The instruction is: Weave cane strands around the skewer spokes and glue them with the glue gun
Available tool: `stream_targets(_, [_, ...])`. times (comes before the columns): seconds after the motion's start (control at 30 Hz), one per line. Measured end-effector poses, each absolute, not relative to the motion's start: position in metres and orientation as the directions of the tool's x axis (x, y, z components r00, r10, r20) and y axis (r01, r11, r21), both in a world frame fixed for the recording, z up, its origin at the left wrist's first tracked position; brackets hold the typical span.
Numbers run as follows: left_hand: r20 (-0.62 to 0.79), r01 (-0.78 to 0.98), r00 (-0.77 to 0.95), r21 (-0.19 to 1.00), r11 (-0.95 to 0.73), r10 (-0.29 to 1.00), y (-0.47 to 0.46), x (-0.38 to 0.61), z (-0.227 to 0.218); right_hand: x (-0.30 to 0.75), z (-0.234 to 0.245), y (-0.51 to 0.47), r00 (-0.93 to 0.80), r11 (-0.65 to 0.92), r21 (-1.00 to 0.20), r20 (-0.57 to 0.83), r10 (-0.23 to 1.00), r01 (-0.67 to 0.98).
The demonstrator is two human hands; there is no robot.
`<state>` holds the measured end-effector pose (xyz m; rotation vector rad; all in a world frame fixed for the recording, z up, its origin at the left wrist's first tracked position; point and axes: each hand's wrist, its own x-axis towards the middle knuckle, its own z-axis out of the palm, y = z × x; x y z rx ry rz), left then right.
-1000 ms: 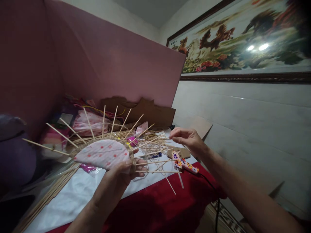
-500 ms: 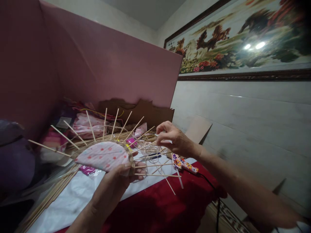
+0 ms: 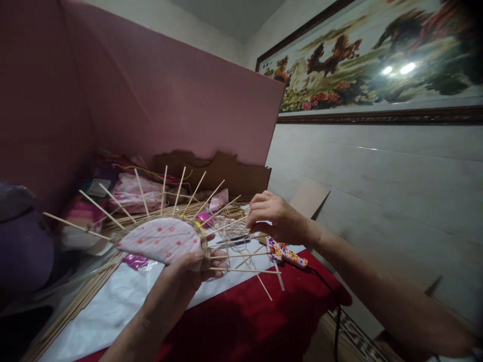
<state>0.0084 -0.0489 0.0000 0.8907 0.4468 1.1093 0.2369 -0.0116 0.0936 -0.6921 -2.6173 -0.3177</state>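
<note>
My left hand [image 3: 188, 279] grips the near edge of a round basket base [image 3: 160, 240] covered in pink dotted fabric, held tilted above the table. Thin wooden spokes [image 3: 109, 208] stick out all round its rim. My right hand [image 3: 273, 218] is at the spokes on the right side, fingers curled in a pinch on a thin pale reed strand [image 3: 236, 226]. A loose tangle of the same reed lies on the table just under that hand.
A glue gun [image 3: 286, 254] with a flowered pattern lies on the red cloth [image 3: 256, 317], its black cord hanging off the table edge. White plastic sheet [image 3: 113, 306], long reeds, cardboard pieces [image 3: 226, 173] and pink fabric bundles [image 3: 132, 193] fill the back. A pink board stands behind.
My right hand moved left from open air to the spokes and closed its fingers on the reed strand. The left hand kept the basket base nearly still.
</note>
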Motion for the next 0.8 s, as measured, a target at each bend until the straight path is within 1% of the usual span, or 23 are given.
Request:
stream_targets(0.13, [0.097,-0.576,0.392,0.801,0.162,0.915,-0.049,0.010,0.000,0.231,0.099,-0.012,-0.822,0.846,0.170,0.396,0.410,0.505])
stream_targets(0.3, [0.103,-0.580,0.399,0.798,0.163,0.911,-0.049,0.010,0.000,0.223,0.093,-0.013,-0.783,0.808,0.216,0.474,0.404,0.548])
stream_targets(0.47, [0.112,-0.580,0.413,0.797,0.167,0.904,-0.050,0.009,0.000,0.220,0.085,-0.013,-0.719,0.764,0.209,0.552,0.423,0.610])
stream_targets(0.6, [0.091,-0.575,0.409,0.798,0.179,0.908,-0.050,0.009,0.000,0.218,0.085,-0.015,-0.689,0.744,0.187,0.565,0.453,0.642])
stream_targets(0.8, [0.073,-0.573,0.410,0.796,0.194,0.909,-0.050,0.009,0.001,0.218,0.083,-0.016,-0.673,0.732,0.182,0.581,0.459,0.656])
